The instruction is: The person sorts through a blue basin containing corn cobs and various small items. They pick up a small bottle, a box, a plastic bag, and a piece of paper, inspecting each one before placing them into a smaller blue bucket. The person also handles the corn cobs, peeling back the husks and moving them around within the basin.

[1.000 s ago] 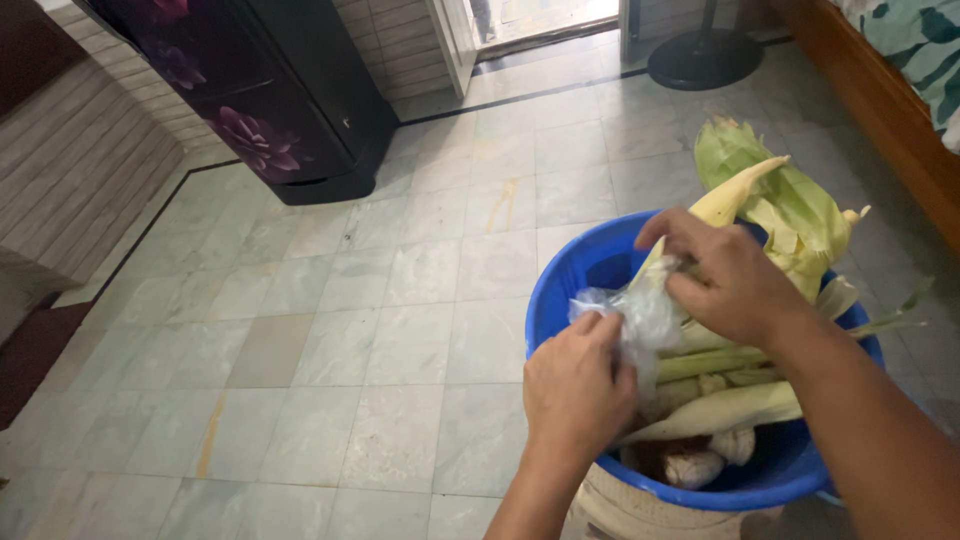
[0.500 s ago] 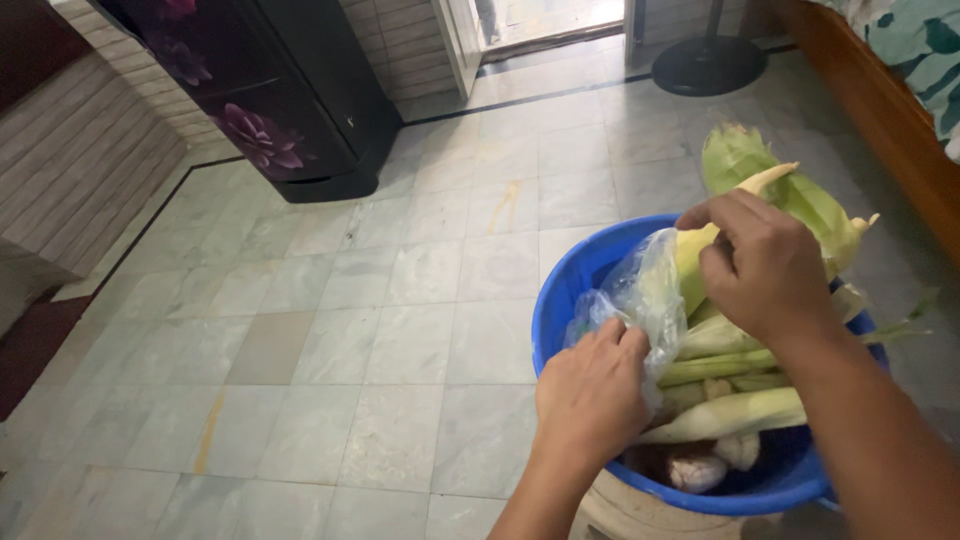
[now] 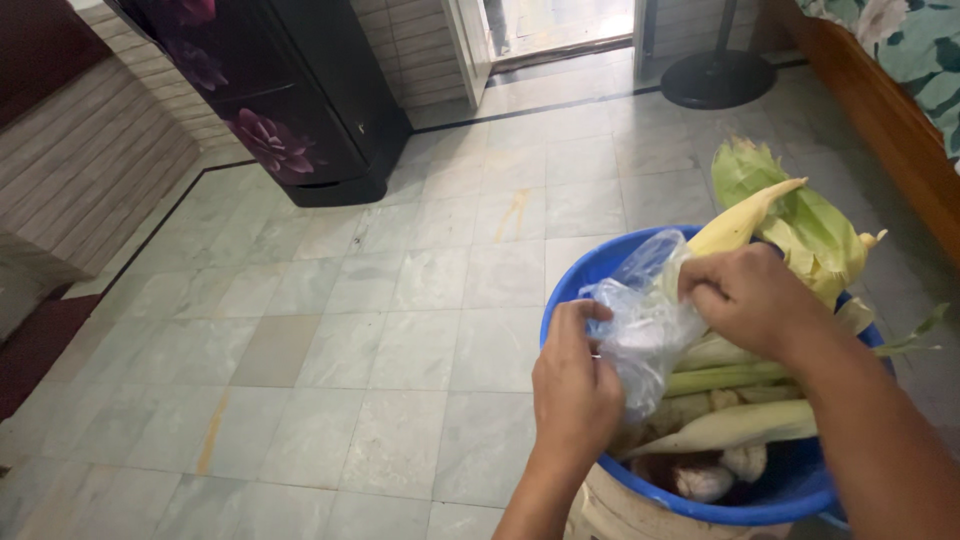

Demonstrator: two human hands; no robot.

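Both hands pinch one clear plastic bag (image 3: 640,335) over the blue tub (image 3: 570,285). Left hand (image 3: 575,385): fingers curled shut on the bag's near-left edge, thumb and forefinger pressed together on the film. Right hand (image 3: 750,300): fingers closed on the bag's far-right edge, knuckles up, forearm running off toward the near right corner. Between the two grips the bag is stretched and crumpled, its far end puffed up above the tub rim; whether anything is inside it cannot be told.

Head view, tub contents: corn cobs in pale green and yellow husks (image 3: 790,215) stick up from the far right side of the tub, one pointed husk tip reaching just past the right hand. Long pale stalks and husk strips (image 3: 730,425) lie across the middle, under the bag and the right wrist. At the near side, low in the tub, sit whitish knobbly pieces (image 3: 705,480), kind not clear. The tub rests on a pale drum-like base (image 3: 620,510), of which only the top edge shows.

Head view, surroundings: grey-green tiled floor (image 3: 380,300) fills the left and middle. A dark cabinet with a purple flower pattern (image 3: 270,110) stands far left, against a ribbed wall. A round black stand base (image 3: 718,78) sits at the far edge, right of a doorway. A wooden bed frame (image 3: 880,120) with leaf-print bedding runs along the right edge.
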